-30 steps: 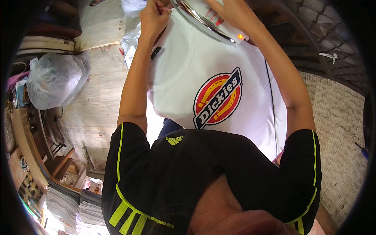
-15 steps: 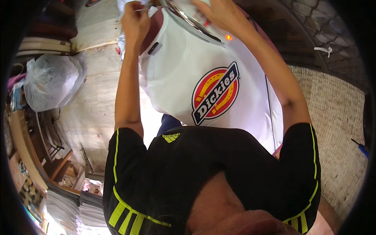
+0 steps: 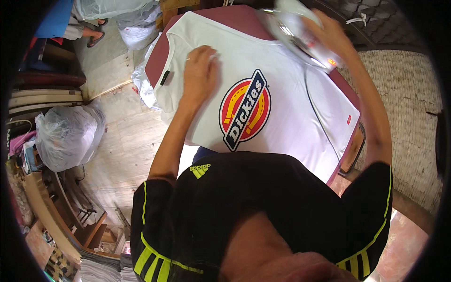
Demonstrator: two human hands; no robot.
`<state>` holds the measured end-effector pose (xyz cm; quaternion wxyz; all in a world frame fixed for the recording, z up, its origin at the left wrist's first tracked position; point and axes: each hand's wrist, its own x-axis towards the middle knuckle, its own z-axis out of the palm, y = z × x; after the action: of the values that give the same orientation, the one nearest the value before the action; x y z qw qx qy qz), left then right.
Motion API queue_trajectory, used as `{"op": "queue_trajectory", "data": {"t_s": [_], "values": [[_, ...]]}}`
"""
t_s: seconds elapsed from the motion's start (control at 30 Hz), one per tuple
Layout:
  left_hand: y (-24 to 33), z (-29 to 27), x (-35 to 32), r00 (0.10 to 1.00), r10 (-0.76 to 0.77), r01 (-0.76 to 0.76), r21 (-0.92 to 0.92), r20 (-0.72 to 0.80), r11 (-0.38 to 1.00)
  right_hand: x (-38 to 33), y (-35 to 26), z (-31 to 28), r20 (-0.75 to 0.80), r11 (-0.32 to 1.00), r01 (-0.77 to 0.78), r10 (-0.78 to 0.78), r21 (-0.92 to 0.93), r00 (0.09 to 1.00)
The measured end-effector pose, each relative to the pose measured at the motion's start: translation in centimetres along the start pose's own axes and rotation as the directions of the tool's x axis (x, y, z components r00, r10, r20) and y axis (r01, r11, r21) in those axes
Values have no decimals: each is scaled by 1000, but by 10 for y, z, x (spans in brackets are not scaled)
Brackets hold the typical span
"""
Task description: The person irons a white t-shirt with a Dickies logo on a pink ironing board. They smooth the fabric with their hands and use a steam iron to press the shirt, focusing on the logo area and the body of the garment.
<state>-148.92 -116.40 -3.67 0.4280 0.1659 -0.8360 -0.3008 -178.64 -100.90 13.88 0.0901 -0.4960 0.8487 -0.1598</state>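
Head view: left fingers (image 3: 203, 53), earlier pinching, loosely curled over shirt (image 3: 291, 98); right fingers (image 3: 315, 26) grip iron (image 3: 290, 34), shifted rightward.

The white shirt (image 3: 293, 87) is smooth, matt cloth. At the shirt's upper right, the iron (image 3: 295, 38) shows mirror-glossy metal. Under the shirt, the bench (image 3: 237, 18) looks matt. Left of the shirt, the bag (image 3: 70, 136) is crinkled, shiny plastic.

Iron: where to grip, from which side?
Likely the upper part, coming from the right: the right hand holds the iron there, and the shiny metal rim faces left, away from it. Blur leaves the exact shape unclear.
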Motion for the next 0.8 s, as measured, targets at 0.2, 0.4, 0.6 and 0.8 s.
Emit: {"op": "queue_trajectory", "data": {"t_s": [0.2,0.4,0.6,0.8], "values": [[48,79,13,907,272,-278,-29,322,960,-192,86,-143,-250,833,-525,478,-176,842],[26,140,24,858,234,-371,236,458,898,-350,117,-234,-320,706,-677,605,-207,729],[9,143,34,846,251,-451,382,470,806,-342,56,-76,-274,759,-651,626,-1,730],[6,137,32,866,278,-416,290,416,862,-259,22,52,-163,929,-361,370,83,914]]}}
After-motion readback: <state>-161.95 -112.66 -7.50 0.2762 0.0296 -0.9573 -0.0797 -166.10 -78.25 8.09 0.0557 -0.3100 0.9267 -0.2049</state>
